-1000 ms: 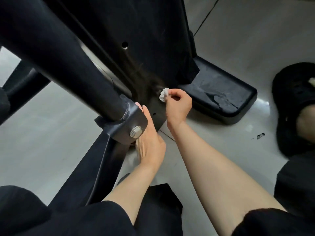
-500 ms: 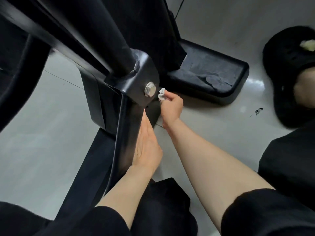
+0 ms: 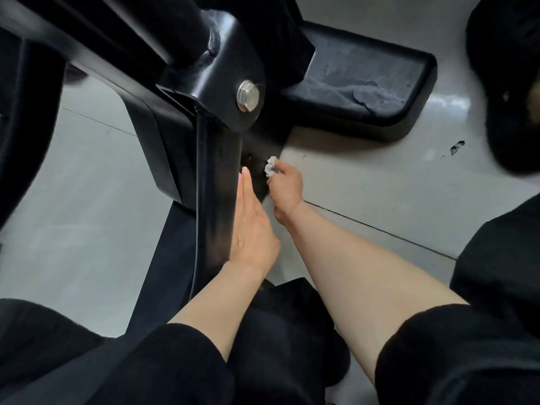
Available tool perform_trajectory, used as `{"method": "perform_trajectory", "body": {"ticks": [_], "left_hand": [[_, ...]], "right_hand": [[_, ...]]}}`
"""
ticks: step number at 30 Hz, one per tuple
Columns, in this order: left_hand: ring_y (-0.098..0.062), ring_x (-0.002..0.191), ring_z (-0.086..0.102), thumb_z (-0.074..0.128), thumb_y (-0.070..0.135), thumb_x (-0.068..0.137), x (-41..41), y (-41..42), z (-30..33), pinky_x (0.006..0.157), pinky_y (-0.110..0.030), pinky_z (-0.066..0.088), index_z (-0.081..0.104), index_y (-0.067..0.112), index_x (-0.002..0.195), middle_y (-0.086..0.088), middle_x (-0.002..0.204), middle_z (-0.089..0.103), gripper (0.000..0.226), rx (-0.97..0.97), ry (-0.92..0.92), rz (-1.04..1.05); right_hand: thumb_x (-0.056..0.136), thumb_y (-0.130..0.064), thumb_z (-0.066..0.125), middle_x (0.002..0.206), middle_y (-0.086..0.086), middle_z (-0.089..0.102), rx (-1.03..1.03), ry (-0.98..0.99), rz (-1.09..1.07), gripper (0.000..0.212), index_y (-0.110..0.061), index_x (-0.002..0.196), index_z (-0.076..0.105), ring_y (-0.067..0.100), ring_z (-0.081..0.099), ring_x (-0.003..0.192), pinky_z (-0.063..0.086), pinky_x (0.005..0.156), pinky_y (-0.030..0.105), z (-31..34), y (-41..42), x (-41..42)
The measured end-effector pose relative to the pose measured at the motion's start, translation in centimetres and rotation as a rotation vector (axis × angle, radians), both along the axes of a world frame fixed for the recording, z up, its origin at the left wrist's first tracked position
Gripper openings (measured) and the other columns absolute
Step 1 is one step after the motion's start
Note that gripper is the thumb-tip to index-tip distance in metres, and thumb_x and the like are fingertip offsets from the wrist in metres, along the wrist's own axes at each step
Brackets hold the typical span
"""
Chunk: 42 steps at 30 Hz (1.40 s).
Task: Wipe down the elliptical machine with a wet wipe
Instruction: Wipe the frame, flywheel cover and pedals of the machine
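Note:
The black elliptical machine fills the upper left, with a bracket and a silver bolt joining a thick tube to a flat upright bar. My right hand pinches a small crumpled white wet wipe against the machine's low black cover panel, beside a small hole. My left hand lies flat, fingers straight and together, along the right side of the upright bar; it holds nothing.
A black foot pad of the machine's base rests on the pale glossy floor at upper right. A black fuzzy slipper sits at the far right. My black-clothed knees fill the bottom edge.
The view has shifted, so the bracket and bolt now sit higher. My right hand with the wipe has moved down the cover panel, below the bracket. My left hand stays flat on the bar.

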<state>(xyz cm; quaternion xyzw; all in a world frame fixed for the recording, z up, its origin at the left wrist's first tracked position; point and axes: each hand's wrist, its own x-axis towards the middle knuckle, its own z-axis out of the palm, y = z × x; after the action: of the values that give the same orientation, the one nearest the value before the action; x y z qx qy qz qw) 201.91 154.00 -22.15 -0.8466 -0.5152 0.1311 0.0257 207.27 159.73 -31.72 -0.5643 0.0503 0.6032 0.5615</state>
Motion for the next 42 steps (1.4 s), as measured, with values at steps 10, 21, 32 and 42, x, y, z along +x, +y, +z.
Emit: {"method": "perform_trajectory", "body": {"ticks": [10, 21, 32, 42], "left_hand": [[-0.017, 0.144, -0.029, 0.044, 0.001, 0.091, -0.5, -1.1, 0.0, 0.111, -0.021, -0.006, -0.007, -0.002, 0.152, -0.005, 0.155, -0.036, 0.080, -0.143, 0.172, 0.157], [-0.016, 0.151, 0.002, 0.031, 0.009, 0.089, -2.5, -0.8, -0.8, 0.122, -0.034, 0.007, -0.010, 0.017, 0.154, 0.002, 0.163, -0.012, 0.078, -0.005, -0.295, 0.292], [0.027, 0.128, 0.004, 0.038, -0.015, 0.088, -1.0, -1.2, 0.8, 0.112, -0.005, 0.014, -0.002, 0.025, 0.155, 0.039, 0.144, -0.004, 0.088, -0.156, -0.559, 0.324], [-0.011, 0.149, 0.013, 0.040, -0.010, 0.088, 11.0, 2.1, -1.3, 0.115, -0.033, 0.029, 0.015, 0.020, 0.156, 0.010, 0.163, -0.001, 0.078, -0.424, -0.602, 0.101]], "right_hand": [[0.088, 0.006, 0.051, 0.107, 0.004, 0.068, 0.061, -0.144, -0.103, 0.032, -0.006, 0.111, 0.069, 0.015, 0.061, 0.102, 0.045, 0.093, 0.024, 0.5, 4.4, 4.6], [0.079, 0.007, 0.069, 0.091, 0.005, 0.072, -0.046, -0.083, -0.082, 0.016, -0.006, 0.087, 0.074, 0.014, 0.066, 0.088, 0.055, 0.092, 0.034, 2.9, -1.5, -1.1], [0.072, 0.008, 0.070, 0.073, 0.007, 0.068, 0.012, -0.358, 0.173, 0.016, -0.007, 0.066, 0.068, 0.016, 0.063, 0.072, 0.058, 0.075, 0.040, 5.3, -2.0, 0.3], [0.075, 0.013, 0.053, 0.086, 0.014, 0.058, -0.047, -1.569, -0.184, 0.024, -0.003, 0.079, 0.071, 0.031, 0.049, 0.080, 0.039, 0.069, 0.022, 3.0, -3.9, 16.3]]}}
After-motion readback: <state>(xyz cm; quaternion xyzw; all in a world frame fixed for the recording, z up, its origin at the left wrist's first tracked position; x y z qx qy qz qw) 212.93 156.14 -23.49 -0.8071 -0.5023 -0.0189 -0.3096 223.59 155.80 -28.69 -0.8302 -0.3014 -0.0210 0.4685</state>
